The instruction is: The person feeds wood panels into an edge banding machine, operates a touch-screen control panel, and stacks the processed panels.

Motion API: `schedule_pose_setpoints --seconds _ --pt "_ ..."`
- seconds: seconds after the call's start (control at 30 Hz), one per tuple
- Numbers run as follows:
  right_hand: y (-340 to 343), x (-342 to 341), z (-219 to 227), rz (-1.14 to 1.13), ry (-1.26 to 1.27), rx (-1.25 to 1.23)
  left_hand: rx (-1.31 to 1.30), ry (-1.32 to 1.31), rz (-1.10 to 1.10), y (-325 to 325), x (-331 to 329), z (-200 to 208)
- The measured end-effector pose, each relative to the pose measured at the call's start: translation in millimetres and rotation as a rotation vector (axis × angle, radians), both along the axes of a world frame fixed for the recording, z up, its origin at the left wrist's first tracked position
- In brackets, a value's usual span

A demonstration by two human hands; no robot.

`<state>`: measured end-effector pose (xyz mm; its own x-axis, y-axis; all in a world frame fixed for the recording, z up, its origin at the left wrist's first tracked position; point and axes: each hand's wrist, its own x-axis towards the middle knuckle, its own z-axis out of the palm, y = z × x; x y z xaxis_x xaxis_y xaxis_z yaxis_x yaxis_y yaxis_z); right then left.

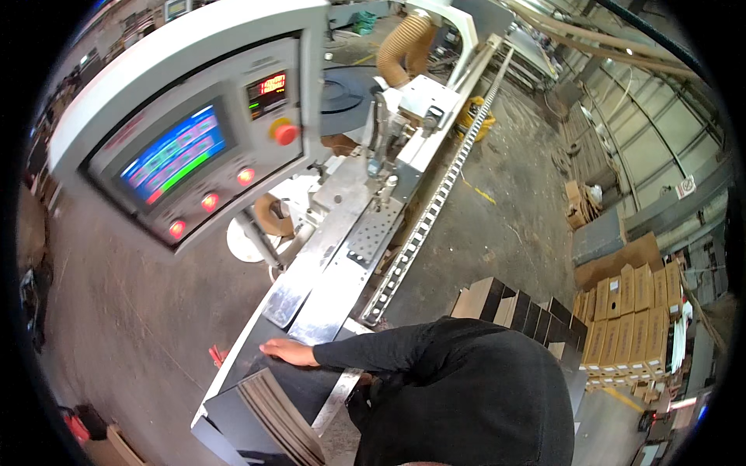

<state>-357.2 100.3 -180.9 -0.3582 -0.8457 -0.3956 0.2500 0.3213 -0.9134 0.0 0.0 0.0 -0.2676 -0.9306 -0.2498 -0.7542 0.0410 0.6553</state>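
My right arm in a black sleeve reaches left across the machine bed. The right hand [289, 352] lies flat with its fingers stretched out on a dark flat surface [303, 382], just short of the shiny metal plates [322, 318]. Next to it, nearer to me, stands a stack of thin brown-edged panels [276, 415] with a dark grey face. Under the right sleeve, a dark shape and a bit of skin show by the bed's edge. This may be my left hand, but its fingers are hidden.
A control panel [202, 147] with a lit screen and a red knob rises at the left. A slotted rail [435, 203] runs away from me beside the machine. Dark panels [513, 305] and stacked cardboard boxes [629, 326] stand at the right. A ribbed hose [404, 48] is at the back.
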Motion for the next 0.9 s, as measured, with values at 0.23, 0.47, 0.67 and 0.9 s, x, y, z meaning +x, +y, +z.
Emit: schedule_pose_setpoints --seconds 0.23,0.47,0.67,0.9 --pt "186.4 -79.6 -8.5 0.13 -0.103 -0.189 -0.342 -0.677 -0.076 79.0 -84.8 -31.4" --pt "300.6 -145.7 -21.0 -0.005 -0.239 -0.062 -0.333 -0.342 -0.099 90.6 -89.8 -1.8" --pt "352.8 -174.5 -19.4 -0.2 -0.217 -0.017 -0.559 -0.369 -0.266 137.0 -163.7 55.0" --pt "368.8 -154.9 -33.0 -0.436 -0.321 -0.098 -0.535 -0.059 -0.761 173.3 -246.9 -27.9"
